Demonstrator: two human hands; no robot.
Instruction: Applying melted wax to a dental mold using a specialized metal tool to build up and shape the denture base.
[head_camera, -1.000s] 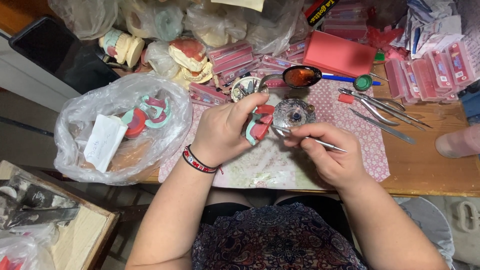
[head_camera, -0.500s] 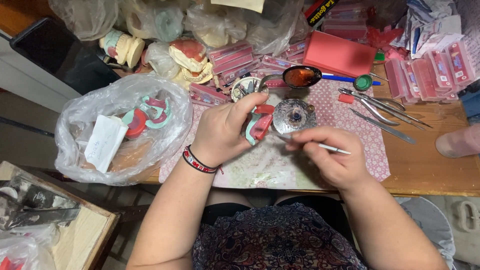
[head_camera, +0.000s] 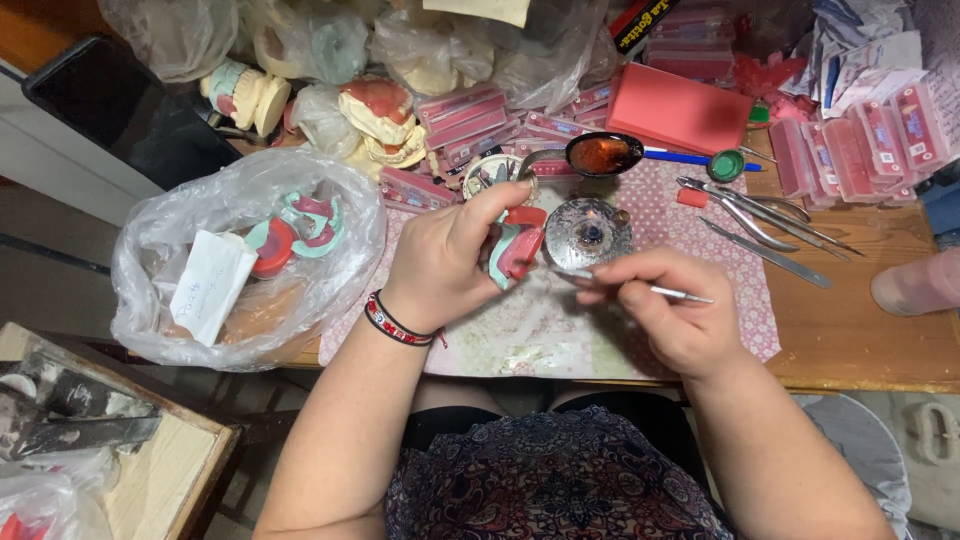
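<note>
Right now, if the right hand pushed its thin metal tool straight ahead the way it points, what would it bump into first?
Probably the teal and red dental model that the left hand holds. The right hand aims the thin metal tool leftward, its tip near the small round burner; depth is hard to judge.

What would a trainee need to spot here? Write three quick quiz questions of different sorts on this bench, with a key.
1. True or false: the left hand holds a teal and red dental model.
2. Multiple choice: the thin metal tool in the right hand has its tip near A) the glass burner, B) the plastic bag, C) the blue pen.
3. Fill in: the spoon lies beyond the burner, on the ___ patterned mat.

Key: 1 true; 2 A; 3 pink.
</note>
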